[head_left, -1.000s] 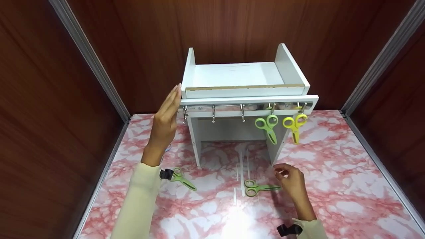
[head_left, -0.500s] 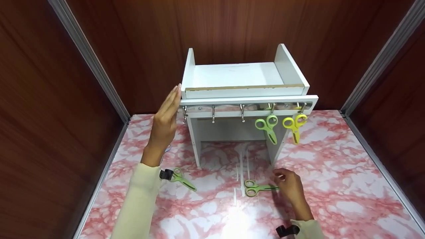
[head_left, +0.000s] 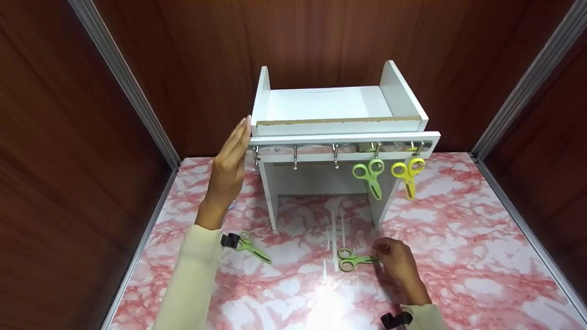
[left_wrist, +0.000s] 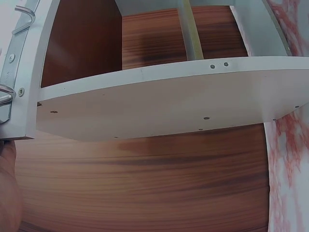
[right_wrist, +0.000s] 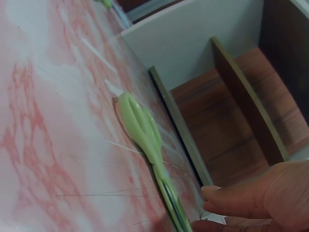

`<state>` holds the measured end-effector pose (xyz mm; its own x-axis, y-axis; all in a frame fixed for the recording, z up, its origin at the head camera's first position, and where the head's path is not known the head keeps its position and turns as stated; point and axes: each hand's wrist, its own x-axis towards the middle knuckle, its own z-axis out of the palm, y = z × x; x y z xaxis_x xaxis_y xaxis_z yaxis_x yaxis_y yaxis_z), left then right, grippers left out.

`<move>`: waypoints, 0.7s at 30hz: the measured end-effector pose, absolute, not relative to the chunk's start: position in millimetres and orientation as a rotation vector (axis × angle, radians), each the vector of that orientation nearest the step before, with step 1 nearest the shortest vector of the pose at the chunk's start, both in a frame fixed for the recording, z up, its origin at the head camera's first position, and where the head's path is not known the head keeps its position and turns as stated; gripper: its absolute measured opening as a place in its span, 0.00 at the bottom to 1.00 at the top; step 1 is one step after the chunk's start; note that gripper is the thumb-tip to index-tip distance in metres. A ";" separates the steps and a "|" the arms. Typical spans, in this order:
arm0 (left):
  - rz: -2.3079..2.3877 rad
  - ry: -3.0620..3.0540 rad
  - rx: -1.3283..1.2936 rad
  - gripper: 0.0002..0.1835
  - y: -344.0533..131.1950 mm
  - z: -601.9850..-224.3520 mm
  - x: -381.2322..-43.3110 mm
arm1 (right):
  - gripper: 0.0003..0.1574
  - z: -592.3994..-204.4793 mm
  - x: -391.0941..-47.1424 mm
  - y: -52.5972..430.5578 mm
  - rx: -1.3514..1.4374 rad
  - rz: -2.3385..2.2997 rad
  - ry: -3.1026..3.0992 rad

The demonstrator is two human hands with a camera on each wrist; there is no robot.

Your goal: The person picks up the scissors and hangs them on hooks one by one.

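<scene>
A small white shelf unit (head_left: 339, 127) stands on the table with a hook rail (head_left: 316, 137) along its front. My left hand (head_left: 225, 167) lies with straight fingers against the left end of the rail and the shelf's side. Green scissors (head_left: 361, 259) lie on the table before the shelf, handles to the left. My right hand (head_left: 398, 261) is right at their blade end, fingers loosely bent; in the right wrist view its fingertips (right_wrist: 208, 190) are beside the blades. Green scissors (head_left: 375, 188) and yellow scissors (head_left: 409, 185) hang from the two rightmost hooks.
Another pair of green scissors (head_left: 257, 252) lies on the table near my left wrist. Several bare hooks (head_left: 295, 158) are on the rail's left part. Brown wood panels (head_left: 321, 36) enclose the marbled table (head_left: 477, 256) at the back and sides.
My right hand has moved a little left and toward me, from near the shelf's right leg to over the blade end of the table scissors. The left hand has not moved.
</scene>
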<state>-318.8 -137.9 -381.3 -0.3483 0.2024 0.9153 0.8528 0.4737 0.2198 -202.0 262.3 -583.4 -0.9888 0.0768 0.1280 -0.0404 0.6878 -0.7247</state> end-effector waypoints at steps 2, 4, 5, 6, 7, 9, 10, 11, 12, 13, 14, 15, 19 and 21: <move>-0.906 -1.824 -0.895 0.26 -138.1 -381.0 -318.7 | 0.09 -584.5 -201.4 262.1 -0.022 1.171 -2.763; -0.905 -1.825 -0.898 0.26 -138.2 -380.7 -318.5 | 0.08 -585.2 -200.9 261.9 -0.025 1.161 -2.775; -0.904 -1.826 -0.898 0.27 -138.3 -380.8 -318.4 | 0.08 -585.5 -200.7 262.0 -0.027 1.159 -2.782; -0.905 -1.825 -0.897 0.27 -138.5 -380.8 -318.3 | 0.07 -586.1 -200.6 262.1 -0.028 1.151 -2.793; -0.904 -1.824 -0.896 0.27 -138.5 -380.7 -318.2 | 0.07 -586.0 -200.1 262.0 -0.030 1.145 -2.802; -0.900 -1.820 -0.894 0.27 -138.7 -380.8 -318.2 | 0.07 -586.1 -199.2 262.1 -0.036 1.132 -2.823; -0.900 -1.818 -0.893 0.27 -138.7 -380.8 -318.5 | 0.07 -586.2 -198.7 262.2 -0.036 1.126 -2.831; -0.896 -1.817 -0.893 0.27 -138.7 -380.7 -318.6 | 0.08 -586.2 -198.1 262.2 -0.037 1.115 -2.840; -0.893 -1.816 -0.892 0.26 -138.7 -380.7 -318.8 | 0.09 -586.2 -197.5 262.2 -0.039 1.104 -2.849; -0.889 -1.816 -0.892 0.26 -138.7 -380.8 -319.0 | 0.09 -586.0 -196.8 262.1 -0.040 1.093 -2.859; -0.892 -1.814 -0.891 0.26 -138.6 -380.6 -319.1 | 0.10 -586.0 -196.1 262.0 -0.039 1.080 -2.868; -0.892 -1.814 -0.890 0.26 -138.5 -380.8 -319.3 | 0.11 -586.0 -195.4 261.9 -0.037 1.065 -2.879; -0.896 -1.818 -0.885 0.26 -138.4 -381.0 -318.2 | 0.12 -587.2 -193.0 261.3 -0.014 0.998 -2.898; -0.896 -1.823 -0.883 0.27 -138.6 -380.8 -317.3 | 0.13 -588.4 -192.7 261.0 0.013 0.975 -2.884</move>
